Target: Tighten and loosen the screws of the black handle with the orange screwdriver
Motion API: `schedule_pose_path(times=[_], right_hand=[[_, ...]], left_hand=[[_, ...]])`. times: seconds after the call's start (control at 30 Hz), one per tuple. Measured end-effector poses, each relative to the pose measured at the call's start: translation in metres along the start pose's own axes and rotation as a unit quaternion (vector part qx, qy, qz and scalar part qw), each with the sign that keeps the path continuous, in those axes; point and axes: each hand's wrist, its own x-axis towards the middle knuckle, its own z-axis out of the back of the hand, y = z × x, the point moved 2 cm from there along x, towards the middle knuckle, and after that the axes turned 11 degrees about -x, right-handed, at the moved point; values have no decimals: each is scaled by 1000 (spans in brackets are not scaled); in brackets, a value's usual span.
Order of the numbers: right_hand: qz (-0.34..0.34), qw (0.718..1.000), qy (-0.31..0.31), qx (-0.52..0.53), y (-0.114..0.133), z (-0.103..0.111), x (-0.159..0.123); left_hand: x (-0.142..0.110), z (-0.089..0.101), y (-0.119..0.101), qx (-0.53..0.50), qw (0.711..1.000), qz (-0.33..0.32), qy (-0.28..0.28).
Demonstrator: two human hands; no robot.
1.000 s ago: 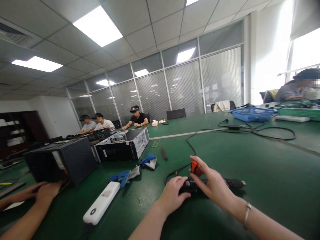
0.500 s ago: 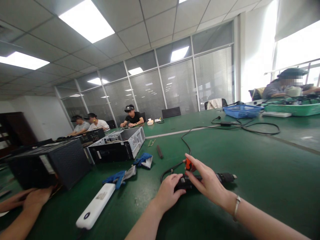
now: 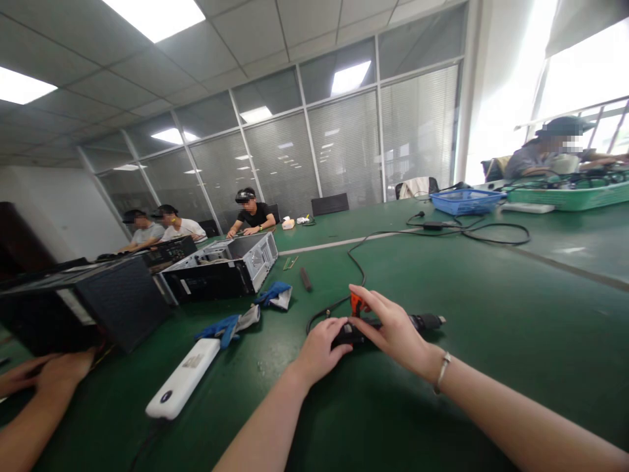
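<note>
A black corded electric screwdriver (image 3: 426,322) lies on the green table in front of me, its metal tip pointing right. My left hand (image 3: 320,349) is wrapped around its cord end, with the thumb on the near side. Across the middle of the tool reaches my right hand (image 3: 393,328), a bracelet on its wrist. Its thumb and fingers pinch a small orange part (image 3: 356,303) standing above the tool body. The fingers hide where that part joins the tool. From the left end a black cable (image 3: 361,265) curves away across the table.
Left lie blue-and-grey gloves (image 3: 230,328), a white oblong device (image 3: 184,380), an open computer case (image 3: 216,278) and a dark case (image 3: 115,308), where a co-worker's hands (image 3: 61,373) work. A brown bar (image 3: 305,280) lies ahead. Blue (image 3: 466,202) and green baskets (image 3: 565,196) stand back right.
My view has tipped slightly downward and turned right, so everything sits higher and further left. Both hands keep their hold on the screwdriver and its orange part.
</note>
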Motion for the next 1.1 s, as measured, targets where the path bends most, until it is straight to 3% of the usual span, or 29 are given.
schedule_pose_path(times=[0.4, 0.83, 1.0, 1.1], right_hand=[[6, 1000, -19, -7, -10, 1, -2], [-18, 999, -34, -11, -12, 1, -3], [-46, 997, -12, 55, -13, 1, -1], [-35, 998, -41, 41, -13, 2, 0]], left_hand=[[9, -14, 17, 37, 998, -56, 11], [9, -14, 18, 32, 998, -55, 13], [9, -14, 17, 29, 998, -63, 10], [8, -11, 15, 25, 998, -58, 5]])
